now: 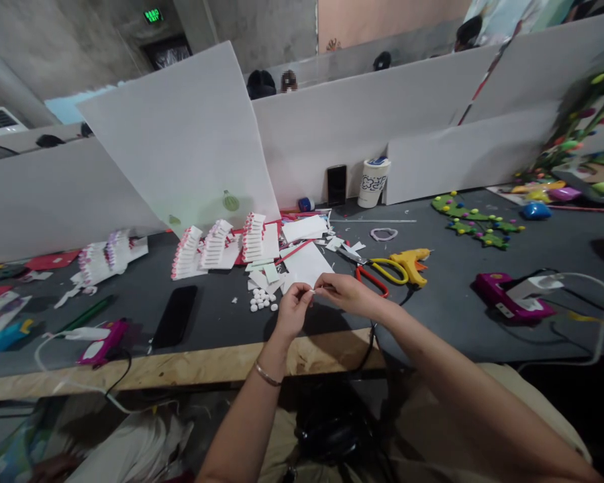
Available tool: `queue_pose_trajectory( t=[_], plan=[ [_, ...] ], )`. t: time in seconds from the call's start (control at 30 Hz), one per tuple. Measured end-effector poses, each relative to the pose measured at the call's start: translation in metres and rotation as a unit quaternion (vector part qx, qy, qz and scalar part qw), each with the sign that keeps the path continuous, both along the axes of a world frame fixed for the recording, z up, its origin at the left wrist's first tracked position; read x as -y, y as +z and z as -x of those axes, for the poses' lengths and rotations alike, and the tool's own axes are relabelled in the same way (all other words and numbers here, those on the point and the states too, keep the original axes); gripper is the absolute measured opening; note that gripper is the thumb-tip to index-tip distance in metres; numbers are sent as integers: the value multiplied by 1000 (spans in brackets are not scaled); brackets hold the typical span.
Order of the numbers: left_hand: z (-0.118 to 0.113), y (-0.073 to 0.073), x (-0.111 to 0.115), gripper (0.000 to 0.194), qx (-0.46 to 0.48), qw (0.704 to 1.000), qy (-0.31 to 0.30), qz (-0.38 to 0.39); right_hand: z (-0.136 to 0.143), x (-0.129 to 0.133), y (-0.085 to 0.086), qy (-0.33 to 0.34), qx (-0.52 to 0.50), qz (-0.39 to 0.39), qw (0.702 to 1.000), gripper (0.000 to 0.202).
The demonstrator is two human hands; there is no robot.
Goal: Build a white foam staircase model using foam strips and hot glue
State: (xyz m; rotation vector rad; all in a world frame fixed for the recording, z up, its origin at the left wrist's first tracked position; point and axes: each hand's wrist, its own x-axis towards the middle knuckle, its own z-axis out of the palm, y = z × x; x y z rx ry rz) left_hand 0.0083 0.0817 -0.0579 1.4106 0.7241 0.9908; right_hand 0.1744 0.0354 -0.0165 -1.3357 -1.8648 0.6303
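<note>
My left hand [294,308] and my right hand [338,292] meet above the table's front edge, fingertips pinched together on a tiny white piece [313,291]. What the piece is cannot be made out. Just left of my left hand lies a small heap of round white pieces [263,299]. Behind my hands is a white sheet [308,265] with paper scraps around it. Rows of small white pieces with red tips [253,239] stand farther back on the left. Right of my right hand lie red-handled scissors [372,280], yellow-handled scissors [393,268] and a yellow glue gun [411,264].
A dark phone [175,316] and a purple power socket [103,342] lie left; another purple socket [513,298] sits right. A paper cup [374,182] and an upright phone [337,185] stand by the white partition [423,100]. Green decorations [476,221] lie at the back right.
</note>
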Motion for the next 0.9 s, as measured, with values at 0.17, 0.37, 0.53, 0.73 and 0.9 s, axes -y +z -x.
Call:
queue_pose_trajectory(
  t=[0.17, 0.37, 0.53, 0.73, 0.9],
  plan=[
    [0, 10, 6, 30, 55, 993, -25, 100, -3, 2, 5, 21, -18, 2, 1000, 20],
    [0, 15, 6, 31, 81, 986, -20, 147, 2, 3, 4, 10, -55, -2, 998, 19],
    [-2, 6, 1, 29, 79, 991, 40, 97, 9, 4, -3, -29, -67, 0, 997, 19],
    [-3, 3, 0, 26, 57, 993, 66, 75, 12, 4, -10, -83, -4, -17, 996, 15],
    [-1, 7, 1, 27, 43, 994, 55, 83, 10, 4, -8, -57, 34, -51, 996, 16]
  ],
)
